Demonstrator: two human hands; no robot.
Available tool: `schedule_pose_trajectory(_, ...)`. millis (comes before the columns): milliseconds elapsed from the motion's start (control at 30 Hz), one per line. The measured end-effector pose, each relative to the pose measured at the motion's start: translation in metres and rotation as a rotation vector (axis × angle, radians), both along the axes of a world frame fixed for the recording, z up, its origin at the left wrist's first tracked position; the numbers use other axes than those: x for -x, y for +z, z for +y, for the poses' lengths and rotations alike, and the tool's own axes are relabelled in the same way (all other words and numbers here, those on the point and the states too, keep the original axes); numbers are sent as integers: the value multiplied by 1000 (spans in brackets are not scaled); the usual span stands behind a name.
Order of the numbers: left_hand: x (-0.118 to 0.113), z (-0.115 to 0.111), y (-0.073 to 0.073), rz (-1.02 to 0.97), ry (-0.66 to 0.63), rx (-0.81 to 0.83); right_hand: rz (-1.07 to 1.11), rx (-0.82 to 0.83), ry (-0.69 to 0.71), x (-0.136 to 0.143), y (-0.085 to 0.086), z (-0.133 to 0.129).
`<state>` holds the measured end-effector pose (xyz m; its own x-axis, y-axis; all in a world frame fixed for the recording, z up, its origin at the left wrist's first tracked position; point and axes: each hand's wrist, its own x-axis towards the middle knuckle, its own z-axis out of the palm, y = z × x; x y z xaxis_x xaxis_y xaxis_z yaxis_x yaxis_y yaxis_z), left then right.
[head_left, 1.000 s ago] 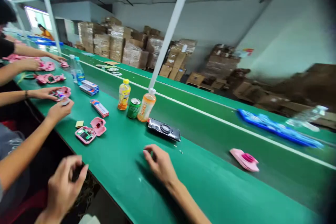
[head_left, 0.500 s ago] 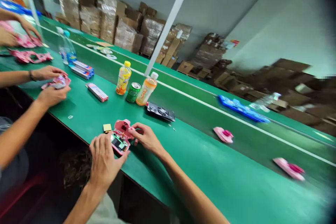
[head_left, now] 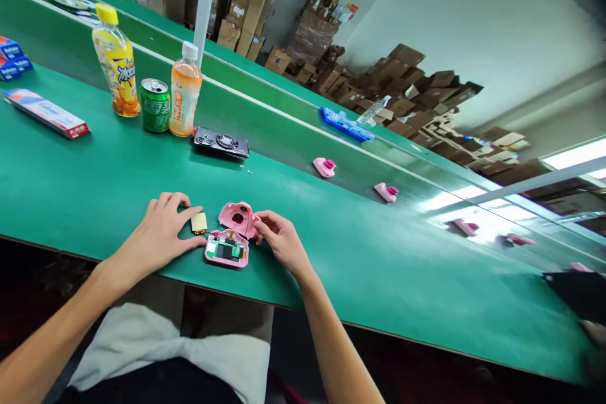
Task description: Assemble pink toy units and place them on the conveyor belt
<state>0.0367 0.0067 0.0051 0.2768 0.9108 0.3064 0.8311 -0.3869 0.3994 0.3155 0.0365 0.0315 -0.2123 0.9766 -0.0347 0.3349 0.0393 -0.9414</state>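
An opened pink toy camera casing lies on the green bench. Its lower half [head_left: 211, 256] holds a green circuit board [head_left: 231, 250], and its other half, a pink shell [head_left: 228, 215] with a dark round opening, stands tilted behind, joined by thin wires. My right hand [head_left: 283, 241] pinches this shell's right edge between thumb and fingers. A small yellow-topped battery [head_left: 199, 222] lies to the left of the casing. Around it my left hand [head_left: 163, 225] is open, thumb and index finger spread, the thumb tip close to the lower half's corner; whether it touches is unclear.
Behind stand a yellow-capped bottle [head_left: 116, 66], a green can [head_left: 155, 106], an orange drink bottle [head_left: 185, 93] and a dark phone [head_left: 221, 142]. A slim box [head_left: 47, 112] lies left. Pink casings [head_left: 324, 167] dot the conveyor belt [head_left: 279, 148]; a blue tray [head_left: 345, 124] sits beyond.
My view has swung right, so the co-worker at left is out of sight. My left hand has moved off the casing to beside the battery. The casing is spread wider open.
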Motion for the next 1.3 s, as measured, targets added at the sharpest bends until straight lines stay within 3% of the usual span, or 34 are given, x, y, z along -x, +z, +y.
schedule_pose_trajectory(67, 3, 12, 1, -23, -90, 60, -10, -87, -83, 3, 3, -4)
schedule_pose_trajectory(167, -2, 10, 4, -197, -120, 147, -123, -453, -237, 19, 14, -16)
schedule_pose_trajectory(233, -8, 3, 10, -380, -89, 266, -244, -703, -154, 36, 20, -21)
schedule_pose_trajectory(300, -14, -4, 18, -581, -59, 421, -338, -817, 61, 53, 23, -21)
schedule_pose_trajectory(400, -19, -7, 27, -780, -65, 560, -423, -831, 269, 71, 16, -11)
schedule_pose_trajectory(600, -17, -4, 27, -845, -112, 560, -457, -760, 327, 73, 4, 3)
schedule_pose_trajectory(800, -17, -5, 26, -782, -65, 515, -636, -849, 359, 74, 15, -1)
schedule_pose_trajectory(1067, -16, -9, 24, -744, -67, 523, -1057, -774, 588, 81, 47, 3)
schedule_pose_trajectory(1300, -21, -6, 18, -826, -9, 509, -1185, -833, 574, 90, 39, 8)
